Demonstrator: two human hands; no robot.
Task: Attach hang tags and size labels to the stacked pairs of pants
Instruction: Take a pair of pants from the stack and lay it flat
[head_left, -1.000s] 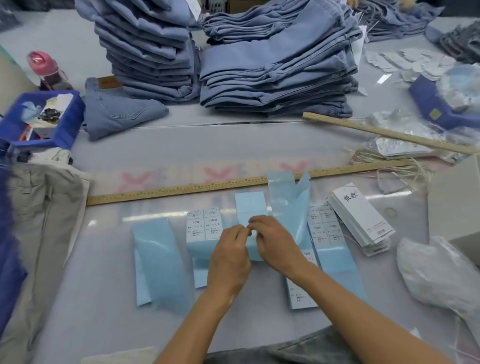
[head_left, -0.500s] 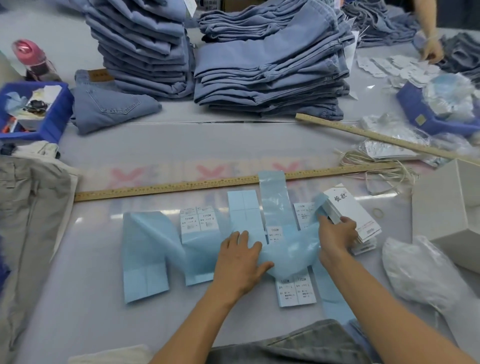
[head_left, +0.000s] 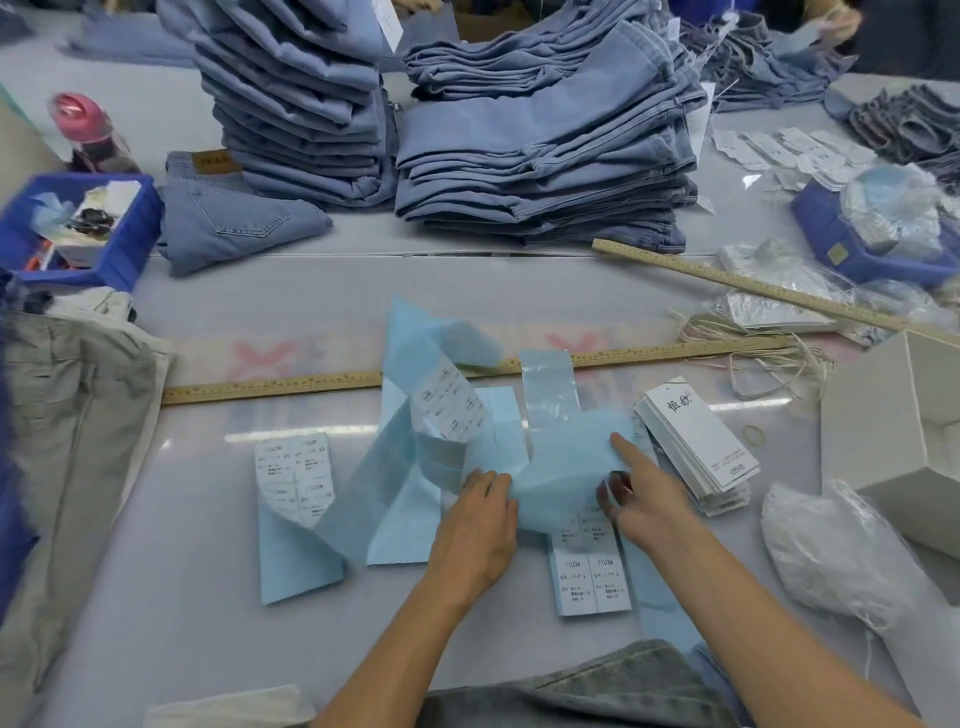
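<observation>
Light-blue backing strips carrying white size labels (head_left: 571, 467) lie tangled on the table in front of me. My left hand (head_left: 480, 525) grips the strip's fold near the middle. My right hand (head_left: 641, 499) holds the same strip from the right, forefinger stretched out on top, other fingers curled under. One loop of strip with printed labels (head_left: 447, 405) lifts up off the table. A stack of white hang tags (head_left: 698, 447) lies just right of my right hand. Two tall piles of blue pants (head_left: 545, 140) stand at the back.
A long wooden ruler (head_left: 270, 387) crosses the table behind the strips; a second ruler (head_left: 737, 283) lies at right. A blue bin (head_left: 78, 228) and beige pants (head_left: 62, 415) sit left. A white box (head_left: 893, 426), a plastic bag (head_left: 831, 545) and loose strings (head_left: 727, 332) sit right.
The label strip has been pulled leftward and upward, with a loop now raised. My right hand moved from the hang tags back onto the strip; my left hand went from flat to gripping.
</observation>
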